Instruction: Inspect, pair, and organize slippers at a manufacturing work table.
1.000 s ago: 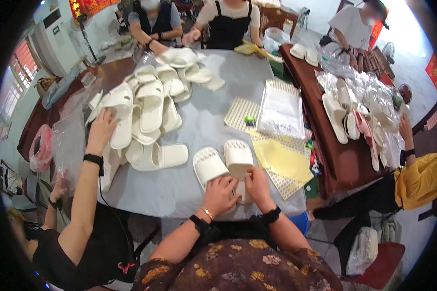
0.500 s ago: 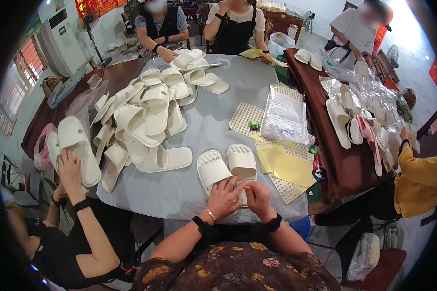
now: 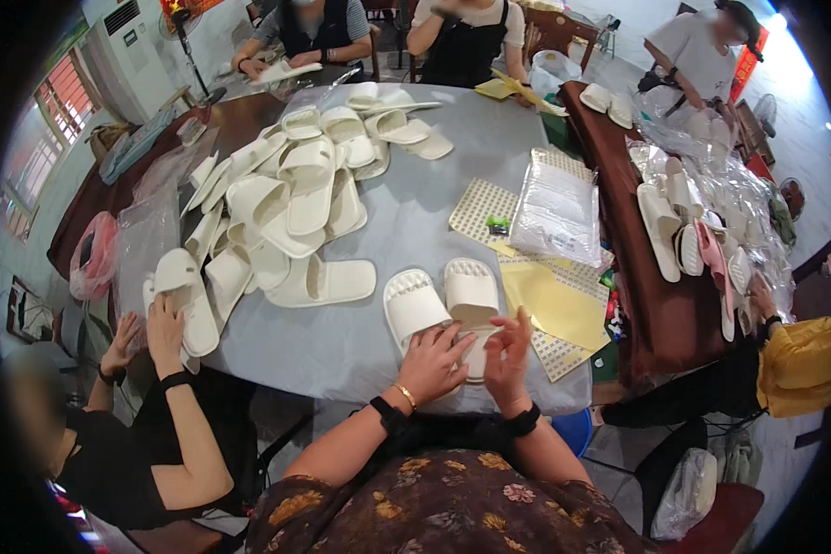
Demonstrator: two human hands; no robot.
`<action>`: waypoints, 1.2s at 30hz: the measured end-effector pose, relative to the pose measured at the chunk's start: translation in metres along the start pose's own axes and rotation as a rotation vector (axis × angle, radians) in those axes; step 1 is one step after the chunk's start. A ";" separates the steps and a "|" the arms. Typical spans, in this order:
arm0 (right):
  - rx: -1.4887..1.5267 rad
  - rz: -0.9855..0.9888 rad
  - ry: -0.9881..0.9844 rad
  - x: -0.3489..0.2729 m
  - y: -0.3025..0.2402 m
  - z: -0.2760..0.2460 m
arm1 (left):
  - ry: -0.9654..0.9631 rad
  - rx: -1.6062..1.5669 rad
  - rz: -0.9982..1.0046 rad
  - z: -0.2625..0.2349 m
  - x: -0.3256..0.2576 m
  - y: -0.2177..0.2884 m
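Observation:
A pair of cream slide slippers lies side by side at the table's near edge, with ridged footbeds showing at the toes. Over the heel part of the left slipper (image 3: 411, 300) rests my left hand (image 3: 434, 365), its fingers stretched toward the gap between the two. My right hand (image 3: 508, 355) is raised beside the heel of the right slipper (image 3: 473, 294). Its fingers are apart, and I see nothing held in them. Both heels are partly hidden under my hands.
A heap of cream slippers (image 3: 300, 185) covers the table's left side. To the right lie yellow paper (image 3: 545, 300), sticker sheets (image 3: 483, 205) and a silvery plastic packet (image 3: 556, 208). At left, a co-worker's hand (image 3: 164, 323) holds a slipper. More slippers sit on a brown side table (image 3: 609, 231).
My right hand has lifted and its pinched fingers have opened. My left hand stays on the slipper. The left co-worker's slippers came lower, and a person across now holds a slipper.

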State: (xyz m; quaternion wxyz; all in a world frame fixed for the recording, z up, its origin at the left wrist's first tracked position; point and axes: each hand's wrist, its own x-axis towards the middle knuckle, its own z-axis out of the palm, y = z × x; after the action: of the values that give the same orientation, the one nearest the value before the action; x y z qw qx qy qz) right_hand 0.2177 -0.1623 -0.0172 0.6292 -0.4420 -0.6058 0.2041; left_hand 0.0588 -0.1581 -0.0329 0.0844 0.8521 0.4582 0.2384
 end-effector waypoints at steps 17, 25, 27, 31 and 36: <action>-0.116 -0.010 -0.043 -0.008 0.001 -0.002 | 0.061 0.001 0.039 0.001 -0.001 -0.001; -0.290 -0.017 -0.358 -0.015 0.014 -0.005 | 0.010 0.003 0.001 0.004 0.001 -0.001; -0.267 -0.013 -0.295 -0.015 0.016 -0.003 | 0.017 -0.021 0.008 0.003 0.001 -0.001; -0.108 0.099 -0.063 0.002 0.000 -0.010 | 0.012 -0.042 0.006 0.001 -0.001 -0.002; -0.277 -0.032 -0.164 0.010 -0.012 -0.023 | 0.031 0.015 0.006 0.003 -0.002 -0.003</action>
State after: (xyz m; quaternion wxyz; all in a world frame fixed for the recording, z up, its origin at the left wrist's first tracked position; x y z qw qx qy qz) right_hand 0.2380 -0.1675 0.0013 0.5139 -0.4966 -0.6845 0.1440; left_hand 0.0571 -0.1576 -0.0375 0.0702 0.8502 0.4588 0.2485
